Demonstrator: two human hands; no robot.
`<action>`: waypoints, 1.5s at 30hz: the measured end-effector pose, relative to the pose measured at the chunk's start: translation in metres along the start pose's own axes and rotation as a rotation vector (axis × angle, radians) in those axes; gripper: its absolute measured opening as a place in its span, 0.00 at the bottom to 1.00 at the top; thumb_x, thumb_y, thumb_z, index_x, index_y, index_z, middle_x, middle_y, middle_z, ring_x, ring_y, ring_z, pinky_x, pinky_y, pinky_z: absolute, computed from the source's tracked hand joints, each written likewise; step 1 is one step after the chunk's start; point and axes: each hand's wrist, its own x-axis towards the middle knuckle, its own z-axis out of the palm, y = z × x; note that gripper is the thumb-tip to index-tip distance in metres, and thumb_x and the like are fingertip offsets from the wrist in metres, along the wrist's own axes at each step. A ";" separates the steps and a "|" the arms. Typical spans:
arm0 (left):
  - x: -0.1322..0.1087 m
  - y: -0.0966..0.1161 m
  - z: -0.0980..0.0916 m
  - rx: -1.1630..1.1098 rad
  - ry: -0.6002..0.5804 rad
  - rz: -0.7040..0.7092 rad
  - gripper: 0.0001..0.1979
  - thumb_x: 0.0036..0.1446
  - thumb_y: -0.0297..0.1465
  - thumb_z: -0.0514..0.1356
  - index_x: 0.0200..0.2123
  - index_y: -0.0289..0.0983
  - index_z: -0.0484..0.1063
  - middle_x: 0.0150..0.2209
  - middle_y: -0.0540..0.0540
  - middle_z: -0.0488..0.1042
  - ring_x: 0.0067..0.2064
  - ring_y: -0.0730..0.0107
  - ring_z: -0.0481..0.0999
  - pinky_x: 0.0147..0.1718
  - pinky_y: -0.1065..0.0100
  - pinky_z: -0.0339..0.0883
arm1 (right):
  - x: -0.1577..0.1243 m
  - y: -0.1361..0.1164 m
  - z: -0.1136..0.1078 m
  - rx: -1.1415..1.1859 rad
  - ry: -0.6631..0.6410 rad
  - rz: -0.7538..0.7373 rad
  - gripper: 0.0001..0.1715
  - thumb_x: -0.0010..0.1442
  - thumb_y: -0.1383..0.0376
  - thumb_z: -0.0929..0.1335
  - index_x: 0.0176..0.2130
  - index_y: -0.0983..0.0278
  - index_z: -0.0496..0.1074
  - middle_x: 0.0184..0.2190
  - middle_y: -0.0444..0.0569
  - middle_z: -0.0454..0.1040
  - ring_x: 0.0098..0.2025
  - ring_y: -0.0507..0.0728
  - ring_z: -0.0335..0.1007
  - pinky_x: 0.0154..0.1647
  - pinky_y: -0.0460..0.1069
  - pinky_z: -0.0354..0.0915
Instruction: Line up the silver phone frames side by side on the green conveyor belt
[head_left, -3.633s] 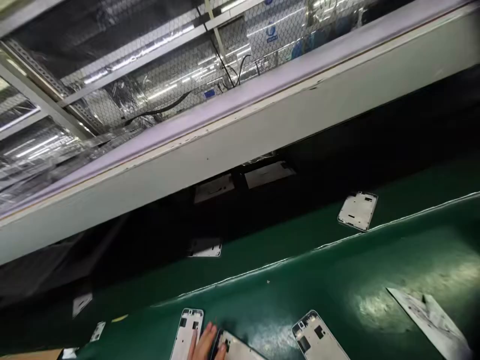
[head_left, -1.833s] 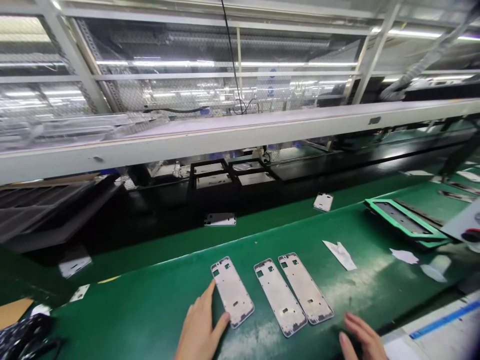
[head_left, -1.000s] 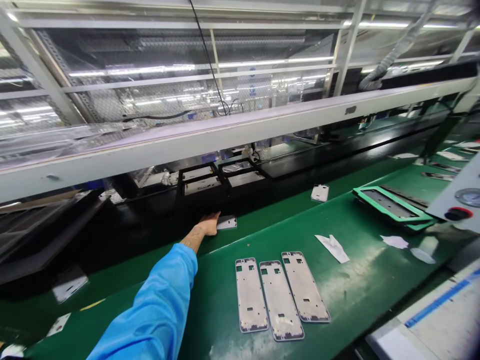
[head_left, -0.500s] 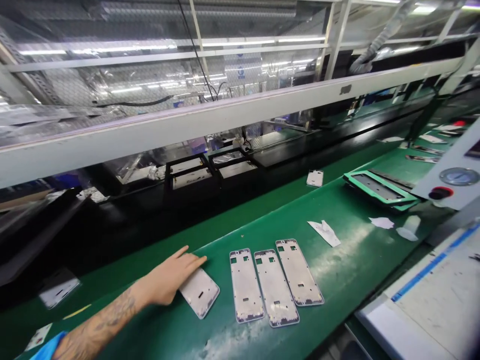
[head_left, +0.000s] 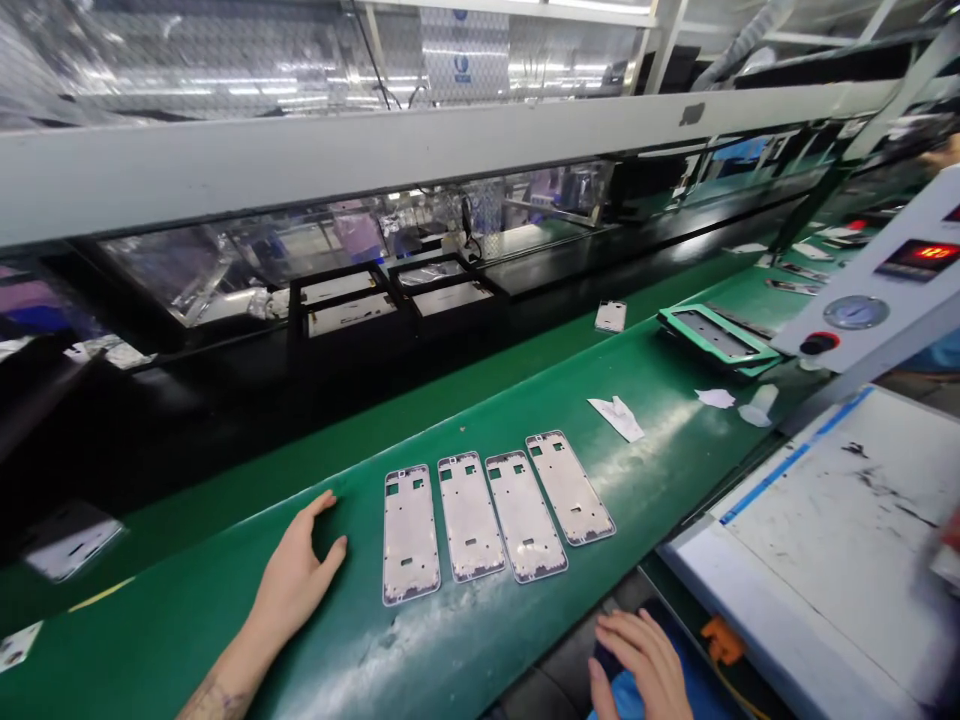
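My left hand rests at the green work surface with thumb and fingers apart, holding nothing. Just right of it lies a silver phone mid-frame, apart from my fingertips. It is the leftmost of several such frames in a slanted row, each with small square cutouts at its far end; the rightmost frame sits a bit farther away. Low in the view, in front of the bench's near edge, my right hand shows with loosely curled, separated fingers and nothing visible in it.
A crumpled white paper scrap lies beyond the row. Farther right are a green-rimmed fixture and a white machine with a gauge and red digits. A lower green strip carries another pale phone part. Black trays stand behind.
My left hand has let go of the phone mid-frame, which now lies straightened beside the others, and has drawn back left. My right hand has come into view. The camera view has shifted.
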 end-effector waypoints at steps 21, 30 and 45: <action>-0.005 0.021 0.001 0.055 -0.152 0.383 0.27 0.69 0.39 0.55 0.67 0.45 0.54 0.59 0.43 0.75 0.63 0.49 0.72 0.64 0.39 0.67 | 0.037 -0.007 0.017 -0.018 -0.199 0.144 0.20 0.69 0.59 0.67 0.58 0.60 0.66 0.54 0.51 0.75 0.57 0.65 0.68 0.68 0.68 0.52; -0.006 0.027 -0.005 0.102 -0.185 0.460 0.29 0.68 0.38 0.56 0.69 0.46 0.52 0.62 0.45 0.74 0.66 0.48 0.69 0.64 0.38 0.68 | 0.038 -0.007 0.020 -0.063 -0.208 0.106 0.23 0.68 0.60 0.66 0.60 0.61 0.65 0.57 0.52 0.74 0.59 0.65 0.66 0.67 0.67 0.51; -0.005 0.022 -0.001 0.103 -0.156 0.482 0.29 0.67 0.39 0.57 0.69 0.49 0.53 0.63 0.46 0.73 0.65 0.48 0.71 0.61 0.38 0.72 | 0.095 0.060 0.019 -0.157 -0.343 0.286 0.58 0.53 0.50 0.77 0.71 0.61 0.50 0.67 0.61 0.63 0.66 0.73 0.62 0.69 0.72 0.54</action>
